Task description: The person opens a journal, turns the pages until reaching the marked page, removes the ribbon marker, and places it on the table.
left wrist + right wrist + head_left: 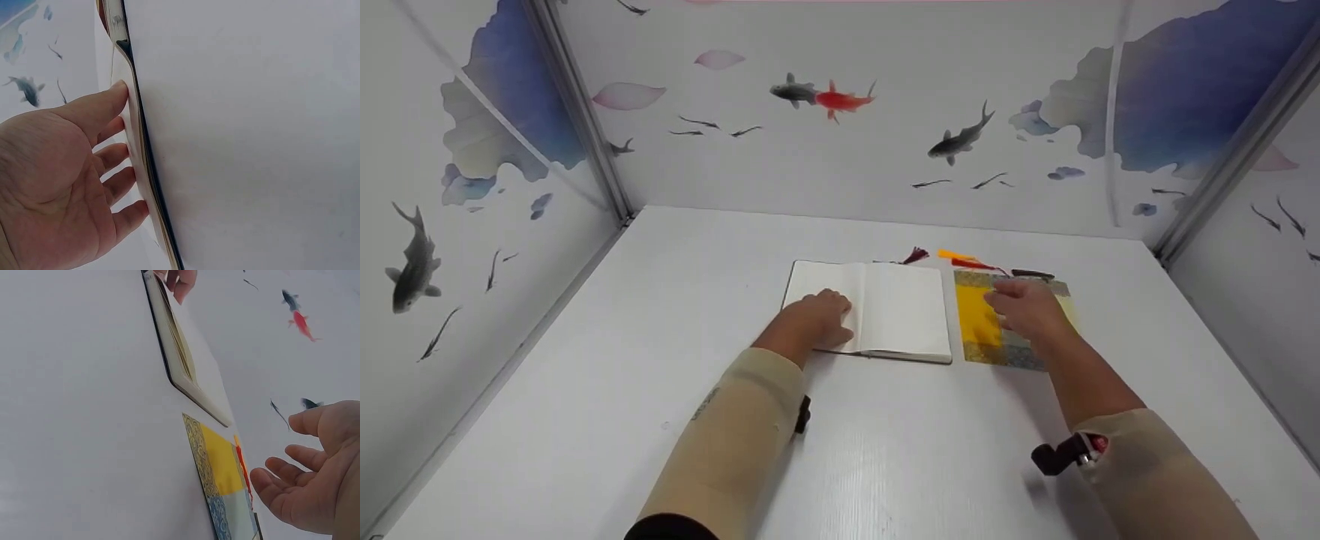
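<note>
An open notebook [906,311] with blank white pages and a dark cover lies on the table. My left hand [816,319] rests on its left page, close to the fold. In the left wrist view, the fingertips [138,211] touch the paper and the thumb is spread apart. To the right lies a flat rectangular piece [978,315] with yellow and pale panels and patterned grey-blue bands. My right hand [1027,306] hovers over it, partly hiding it. In the right wrist view, the fingers [292,469] are loosely bent with nothing between them.
Behind the notebook's top edge lies a dark red tassel [916,255]. Orange [955,255] and red [973,264] tassels lie beside it, near a slim dark item [1033,274]. White walls [840,172] with painted fish enclose the white table [840,450].
</note>
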Motion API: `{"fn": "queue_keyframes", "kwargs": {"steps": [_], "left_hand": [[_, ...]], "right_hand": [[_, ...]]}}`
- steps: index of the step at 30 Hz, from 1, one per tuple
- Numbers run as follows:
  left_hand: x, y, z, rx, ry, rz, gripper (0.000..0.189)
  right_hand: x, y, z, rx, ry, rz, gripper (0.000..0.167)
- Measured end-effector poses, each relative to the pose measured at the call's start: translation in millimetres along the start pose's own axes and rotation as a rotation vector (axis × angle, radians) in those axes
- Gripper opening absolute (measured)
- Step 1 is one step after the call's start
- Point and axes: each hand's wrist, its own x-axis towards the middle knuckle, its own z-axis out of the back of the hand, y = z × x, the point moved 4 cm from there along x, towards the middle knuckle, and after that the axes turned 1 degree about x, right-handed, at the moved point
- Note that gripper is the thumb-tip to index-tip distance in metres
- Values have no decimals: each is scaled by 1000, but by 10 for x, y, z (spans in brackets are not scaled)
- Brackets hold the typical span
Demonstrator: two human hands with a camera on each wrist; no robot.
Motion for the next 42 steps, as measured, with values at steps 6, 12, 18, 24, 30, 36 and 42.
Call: {"fn": "queue_keyframes", "kwargs": {"steps": [6,12,18,24,30,36,42], "left_hand": [[12,5,-3,4,0,-3,68],[9,12,8,10,-7,-18,68],[6,17,11,10,-11,-27,68],[-8,7,16,34,-6,-27,68],[-46,-23,37,23,-10,-25,67],[-39,-31,32,31,-27,-29,67],[-30,-6,23,32,-19,-32,67]], "right_hand": [[-76,114,-148,-94,20,103,65],[-139,200,-309,-100,27,181,65],[-175,247,-489,-59,65,232,60],[-198,282,-651,-62,96,252,60],[-210,278,-762,-180,83,281,64],[-203,227,-830,-257,106,271,67],[-188,193,-925,-309,156,303,71]]}}
